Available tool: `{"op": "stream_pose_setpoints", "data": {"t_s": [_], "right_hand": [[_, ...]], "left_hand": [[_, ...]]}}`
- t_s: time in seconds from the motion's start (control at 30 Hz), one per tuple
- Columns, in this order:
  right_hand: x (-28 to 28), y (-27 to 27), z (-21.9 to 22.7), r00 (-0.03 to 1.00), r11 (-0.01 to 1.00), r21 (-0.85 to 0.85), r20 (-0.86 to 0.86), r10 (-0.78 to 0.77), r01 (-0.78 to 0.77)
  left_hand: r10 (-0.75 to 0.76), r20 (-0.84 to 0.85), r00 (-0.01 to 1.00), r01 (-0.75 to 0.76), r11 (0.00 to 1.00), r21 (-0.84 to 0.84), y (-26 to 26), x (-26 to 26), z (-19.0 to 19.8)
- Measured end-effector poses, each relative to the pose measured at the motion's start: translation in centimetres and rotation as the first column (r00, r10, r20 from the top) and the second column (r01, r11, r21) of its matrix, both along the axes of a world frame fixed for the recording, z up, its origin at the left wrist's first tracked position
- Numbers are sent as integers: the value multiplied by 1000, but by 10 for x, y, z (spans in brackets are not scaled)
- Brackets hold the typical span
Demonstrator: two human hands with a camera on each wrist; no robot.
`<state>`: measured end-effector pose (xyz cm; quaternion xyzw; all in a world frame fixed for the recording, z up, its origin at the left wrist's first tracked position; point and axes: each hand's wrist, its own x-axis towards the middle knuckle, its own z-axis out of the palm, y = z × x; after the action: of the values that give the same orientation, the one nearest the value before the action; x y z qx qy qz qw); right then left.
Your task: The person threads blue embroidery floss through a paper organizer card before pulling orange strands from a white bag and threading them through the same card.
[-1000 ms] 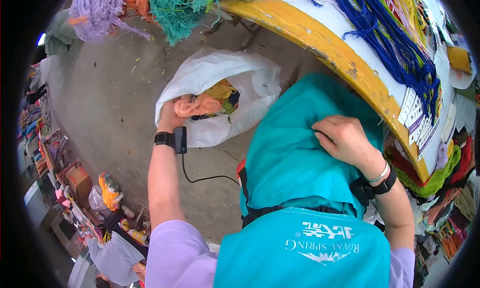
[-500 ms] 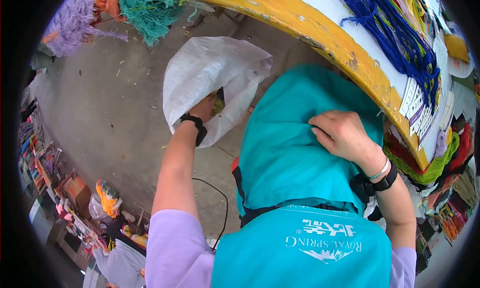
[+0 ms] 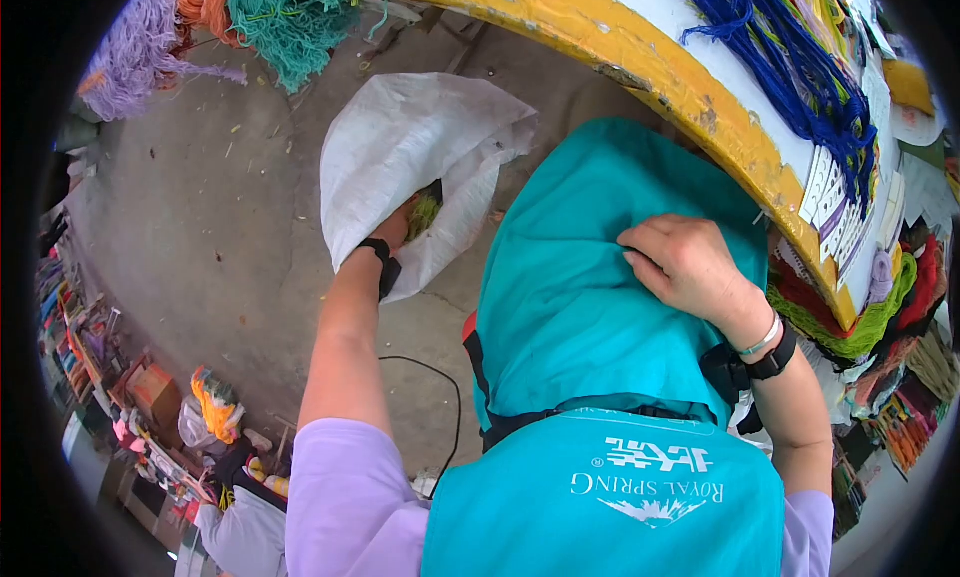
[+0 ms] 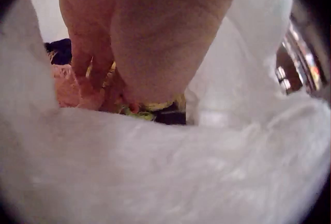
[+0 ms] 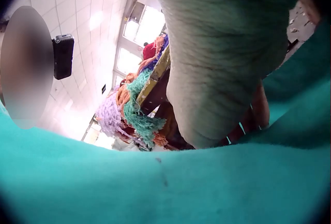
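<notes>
Grey floor [image 3: 230, 267] is lying beneath a white sack [image 3: 390, 127]. Left hand [image 3: 399, 224] is sitting inside, near peach yarn [image 4: 63, 88]; whether it is gripping cannot be told. Right hand [image 3: 685, 267] is resting on teal apron [image 3: 560, 297], fingers loosely curving.

Left arm [image 3: 347, 352] outstretched; left hand [image 4: 134, 43] partly hidden; right hand [image 3: 685, 264] loosely curled

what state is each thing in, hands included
Sack: mouth open, sides creased
Left hand: partly inside the sack, grip unclear
Green yarn: in the sack, partly hidden
Apron: worn, wrinkled
Right hand: resting on the apron, fingers bent loosely
Table edge: paint chipped
Blue yarn: in loose strands
Teal yarn: hanging, ends frayed
</notes>
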<state>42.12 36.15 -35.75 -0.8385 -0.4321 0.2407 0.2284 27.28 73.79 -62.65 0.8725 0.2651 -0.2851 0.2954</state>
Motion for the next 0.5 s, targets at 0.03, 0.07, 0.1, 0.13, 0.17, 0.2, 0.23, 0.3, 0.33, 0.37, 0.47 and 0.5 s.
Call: {"op": "stream_pose_setpoints", "data": {"t_s": [0.03, 0.07, 0.1, 0.13, 0.17, 0.2, 0.23, 0.3, 0.33, 0.37, 0.47, 0.5], "right_hand": [[0, 0, 1, 1000, 1000, -2, 1, -3, 3], [0, -1, 1, 1000, 1000, -7, 3, -2, 2], [-1, -2, 0, 1000, 1000, -11, 5, -1, 1], [-1, -2, 0, 1000, 1000, -15, 7, -1, 1], [-1, -2, 0, 1000, 1000, -20, 5, 0, 0], [-2, -3, 0, 1000, 1000, -27, 5, 0, 1], [-2, -4, 0, 1000, 999, -35, 5, -2, 2], [-3, -4, 1, 1000, 999, -51, 1, -9, 9], [-3, -4, 2, 1000, 998, -57, -1, -12, 12], [-3, -5, 2, 1000, 998, -60, 6, -12, 13], [-4, -6, 1, 1000, 997, -75, 11, -12, 13], [-4, -7, 1, 1000, 996, -84, 8, -13, 14]], "left_hand": [[39, 15, 999, -39, 999, -20, -2, 0, -2], [78, 30, 996, -77, 996, -41, -3, 1, -5], [-8, 5, 1000, 8, 999, 31, 0, -4, -22], [-93, -26, 995, 95, 990, 101, 5, -9, -43], [-177, -62, 982, 185, 969, 165, 10, -15, -64], [-258, -100, 961, 275, 935, 224, 10, -16, -77], [-297, -128, 946, 321, 913, 253, 10, -18, -89], [-365, -185, 912, 406, 862, 303, 7, -16, -96], [-377, -195, 906, 421, 855, 303, 5, -16, -98], [-382, -197, 903, 427, 854, 299, 3, -16, -98], [-389, -195, 900, 431, 859, 277, -2, -17, -99], [-386, -193, 902, 427, 864, 269, -2, -17, -100]]}}
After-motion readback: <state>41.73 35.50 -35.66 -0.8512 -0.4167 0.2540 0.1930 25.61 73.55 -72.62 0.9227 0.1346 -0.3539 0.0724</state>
